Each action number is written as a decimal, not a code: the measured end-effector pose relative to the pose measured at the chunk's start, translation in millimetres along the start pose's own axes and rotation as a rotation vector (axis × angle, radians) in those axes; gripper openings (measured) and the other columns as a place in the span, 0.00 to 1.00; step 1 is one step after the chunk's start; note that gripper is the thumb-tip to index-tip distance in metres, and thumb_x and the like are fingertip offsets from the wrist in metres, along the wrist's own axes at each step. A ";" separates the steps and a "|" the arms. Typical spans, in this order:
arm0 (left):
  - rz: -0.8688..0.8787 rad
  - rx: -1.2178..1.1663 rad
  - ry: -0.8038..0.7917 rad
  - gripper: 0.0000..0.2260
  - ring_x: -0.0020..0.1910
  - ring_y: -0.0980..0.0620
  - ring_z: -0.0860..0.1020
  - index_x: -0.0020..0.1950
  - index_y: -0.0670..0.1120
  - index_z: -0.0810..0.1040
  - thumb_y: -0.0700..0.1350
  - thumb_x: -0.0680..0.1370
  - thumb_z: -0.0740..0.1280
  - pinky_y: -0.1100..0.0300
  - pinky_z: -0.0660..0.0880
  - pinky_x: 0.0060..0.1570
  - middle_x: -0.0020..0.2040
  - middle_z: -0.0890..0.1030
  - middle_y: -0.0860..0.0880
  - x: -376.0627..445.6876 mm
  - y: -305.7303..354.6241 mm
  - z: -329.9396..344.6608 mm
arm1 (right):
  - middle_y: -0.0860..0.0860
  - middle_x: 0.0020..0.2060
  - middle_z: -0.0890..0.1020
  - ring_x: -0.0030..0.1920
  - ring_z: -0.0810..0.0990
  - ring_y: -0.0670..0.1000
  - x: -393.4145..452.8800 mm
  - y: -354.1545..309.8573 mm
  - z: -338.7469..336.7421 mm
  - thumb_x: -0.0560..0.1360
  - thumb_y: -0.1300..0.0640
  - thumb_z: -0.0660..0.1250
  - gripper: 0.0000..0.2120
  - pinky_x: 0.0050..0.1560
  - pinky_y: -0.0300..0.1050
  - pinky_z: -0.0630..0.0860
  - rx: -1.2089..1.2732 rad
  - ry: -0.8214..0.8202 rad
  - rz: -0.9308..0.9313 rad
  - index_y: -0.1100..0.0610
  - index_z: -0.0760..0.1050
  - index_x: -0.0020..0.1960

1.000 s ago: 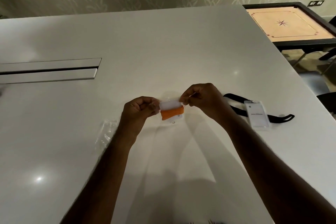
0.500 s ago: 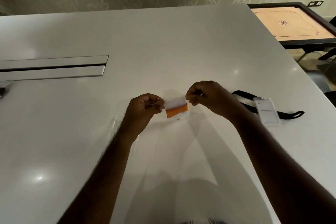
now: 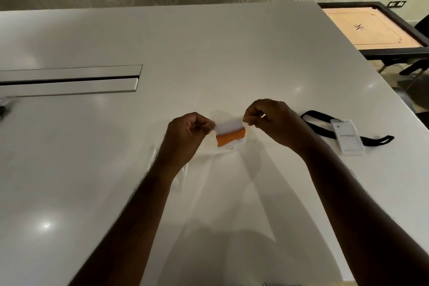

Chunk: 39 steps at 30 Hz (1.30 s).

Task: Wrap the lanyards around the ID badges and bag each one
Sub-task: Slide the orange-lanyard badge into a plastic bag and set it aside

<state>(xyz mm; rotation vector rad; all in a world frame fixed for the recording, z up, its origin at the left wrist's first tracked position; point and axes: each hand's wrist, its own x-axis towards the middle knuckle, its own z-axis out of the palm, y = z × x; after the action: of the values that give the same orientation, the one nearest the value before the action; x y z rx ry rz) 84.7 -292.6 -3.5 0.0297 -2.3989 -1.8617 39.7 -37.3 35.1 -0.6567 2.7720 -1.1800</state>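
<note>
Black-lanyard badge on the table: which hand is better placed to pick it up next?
Right. The black-lanyard badge lies just beyond the right hand, on its outer side. The left hand would have to cross over. Both currently pinch the orange-wrapped badge.

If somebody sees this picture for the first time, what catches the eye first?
The orange lanyard wrapped around a white badge, pinched between the left hand and right hand at mid-table. To the right lies a second badge on its unwrapped black lanyard. A carrom board stands beyond the table's far right corner.
</note>
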 end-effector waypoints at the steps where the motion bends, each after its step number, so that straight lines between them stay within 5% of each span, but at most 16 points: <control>1: -0.003 -0.002 0.000 0.02 0.47 0.54 0.87 0.45 0.52 0.86 0.45 0.76 0.75 0.48 0.83 0.57 0.44 0.88 0.54 -0.3 0.5 -0.8 | 0.43 0.43 0.85 0.46 0.83 0.41 -0.3 -0.4 0.6 0.80 0.58 0.70 0.05 0.46 0.32 0.75 -0.002 0.000 0.004 0.52 0.82 0.47; 7: -0.023 -0.068 -0.054 0.02 0.50 0.52 0.87 0.48 0.48 0.86 0.42 0.78 0.75 0.48 0.82 0.59 0.46 0.89 0.51 -3.9 2.9 -6.1 | 0.41 0.44 0.87 0.45 0.84 0.42 -2.3 4.2 -1.3 0.79 0.54 0.73 0.04 0.44 0.31 0.75 0.106 -0.017 0.074 0.47 0.84 0.47; 13: -0.055 -0.145 -0.065 0.06 0.46 0.49 0.86 0.49 0.48 0.84 0.38 0.82 0.70 0.51 0.84 0.54 0.44 0.87 0.49 -5.8 6.7 0.1 | 0.47 0.45 0.88 0.44 0.84 0.44 -5.7 10.8 6.1 0.79 0.59 0.74 0.02 0.50 0.39 0.82 0.416 -0.005 0.104 0.56 0.85 0.51; 17: -0.082 -0.156 -0.012 0.04 0.46 0.48 0.88 0.52 0.44 0.84 0.40 0.82 0.70 0.55 0.84 0.50 0.45 0.88 0.47 -8.9 7.2 4.8 | 0.48 0.47 0.88 0.45 0.84 0.45 -8.3 18.5 10.0 0.80 0.60 0.73 0.03 0.52 0.42 0.81 0.441 0.002 0.116 0.54 0.85 0.49; 23: -0.161 -0.231 0.048 0.05 0.48 0.45 0.88 0.54 0.40 0.83 0.42 0.83 0.69 0.52 0.85 0.50 0.48 0.88 0.44 -11.0 14.0 12.3 | 0.52 0.53 0.88 0.57 0.86 0.57 -9.5 19.3 16.9 0.81 0.59 0.71 0.03 0.60 0.57 0.82 0.632 -0.007 0.136 0.55 0.84 0.53; 27: -0.209 -0.298 0.063 0.06 0.47 0.46 0.88 0.55 0.39 0.82 0.41 0.83 0.68 0.51 0.85 0.51 0.48 0.88 0.45 -13.7 20.1 15.4 | 0.57 0.59 0.86 0.60 0.85 0.59 -12.6 19.0 28.6 0.77 0.53 0.74 0.15 0.61 0.60 0.81 0.880 -0.136 0.216 0.55 0.77 0.62; 29: -0.221 -0.318 0.089 0.05 0.47 0.46 0.87 0.54 0.40 0.82 0.41 0.83 0.68 0.49 0.85 0.52 0.48 0.88 0.44 -16.3 22.2 17.3 | 0.61 0.59 0.85 0.58 0.85 0.60 -15.1 20.3 35.7 0.78 0.59 0.73 0.17 0.60 0.63 0.80 0.864 -0.183 0.212 0.56 0.75 0.65; 32: -0.238 -0.327 0.153 0.07 0.48 0.44 0.87 0.56 0.39 0.82 0.42 0.83 0.69 0.48 0.84 0.53 0.51 0.87 0.41 -20.2 22.9 15.9 | 0.64 0.56 0.85 0.51 0.86 0.55 -15.8 18.6 42.2 0.79 0.73 0.67 0.17 0.55 0.59 0.82 0.827 -0.193 0.191 0.58 0.75 0.64; 39: -0.303 -0.337 0.162 0.12 0.52 0.44 0.87 0.63 0.42 0.81 0.45 0.81 0.71 0.52 0.84 0.53 0.56 0.87 0.43 -37.6 22.1 3.2 | 0.64 0.55 0.86 0.51 0.87 0.56 -6.1 1.8 56.1 0.78 0.65 0.74 0.15 0.52 0.56 0.86 0.884 -0.127 0.177 0.61 0.76 0.63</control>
<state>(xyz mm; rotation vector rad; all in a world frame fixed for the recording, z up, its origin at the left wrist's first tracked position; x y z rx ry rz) 122.8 -281.1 14.4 0.5210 -2.0366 -2.2693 56.7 -71.6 -6.3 -0.3493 1.8412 -1.9835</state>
